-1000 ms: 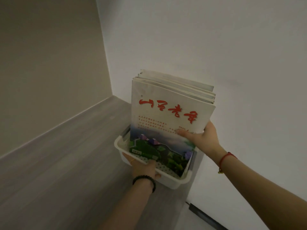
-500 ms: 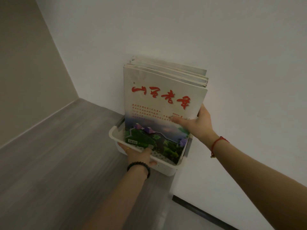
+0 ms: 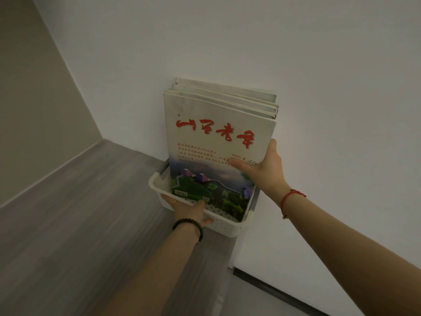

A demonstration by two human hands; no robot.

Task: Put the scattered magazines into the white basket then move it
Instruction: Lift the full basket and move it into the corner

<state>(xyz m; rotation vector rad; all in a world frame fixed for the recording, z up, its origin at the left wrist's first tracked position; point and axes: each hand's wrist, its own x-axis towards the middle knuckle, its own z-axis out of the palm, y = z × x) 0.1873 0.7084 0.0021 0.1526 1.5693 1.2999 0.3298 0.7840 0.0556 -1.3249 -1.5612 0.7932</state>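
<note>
The magazines (image 3: 218, 142) stand upright as a stack in the white basket (image 3: 224, 226), rising far above its low rim and leaning back toward the pale wall (image 3: 227, 42). The basket sits at the far right end of the grey counter (image 3: 79, 224), close to the wall, its near right corner reaching about to the counter's end.

The left hand (image 3: 190, 212) is closed on the basket's near rim, thumb hooked over the edge. The right hand (image 3: 265, 167) clasps the right edge of the front magazine, thumb across the cover and fingers behind it.

The main risk, as I judge it, is the tall stack: if the right hand lets go, the magazines may fan forward or slide sideways out of the shallow basket. With so much weight carried high, a one-sided pull on the rim could tip the basket. Set too far right, it could slip off the counter's end.
</note>
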